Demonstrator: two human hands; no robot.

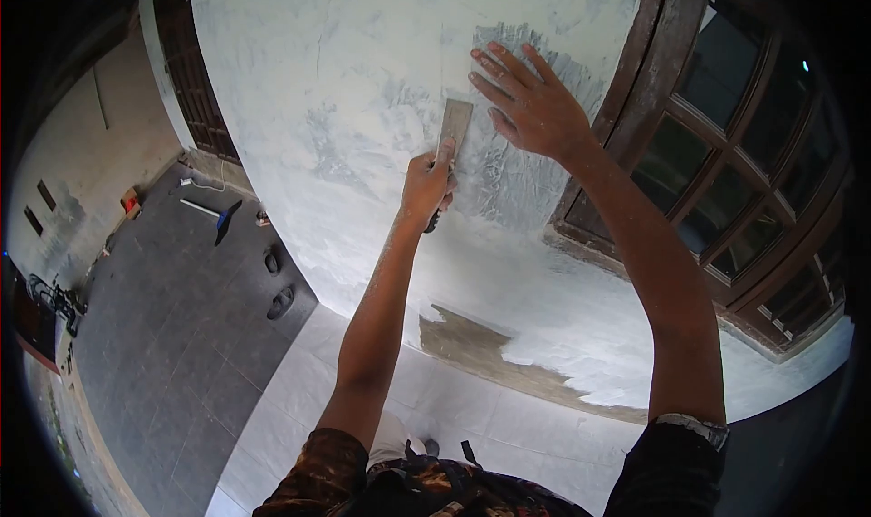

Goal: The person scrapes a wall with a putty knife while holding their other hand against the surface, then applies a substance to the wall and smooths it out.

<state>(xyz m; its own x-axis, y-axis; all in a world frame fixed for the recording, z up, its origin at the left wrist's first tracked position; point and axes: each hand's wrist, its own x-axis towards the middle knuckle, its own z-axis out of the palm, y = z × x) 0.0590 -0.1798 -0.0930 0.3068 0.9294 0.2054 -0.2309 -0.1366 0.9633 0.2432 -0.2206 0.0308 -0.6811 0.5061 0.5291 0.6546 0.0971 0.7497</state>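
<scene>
My left hand (425,189) is wrapped round the dark handle of a putty knife (458,121), its thumb lying along the blade. The flat, whitish-smeared blade points up, overlapping the white-coated wall (363,54). Right of it, my right hand (540,109) has its fingers spread over a rough grey patch (517,186) of the wall, with pale smears on the fingertips. That patch runs down beside the window frame and shows ridged, streaky marks. Lower on the wall, a bare brownish strip (481,340) borders the white coating.
A brown wooden window (726,145) with glass panes stands at the right, close to my right forearm. Pale tiles (463,408) lie below me. On the darker floor (181,290) at left are sandals (281,302) and a blue-headed floor brush or squeegee (222,219).
</scene>
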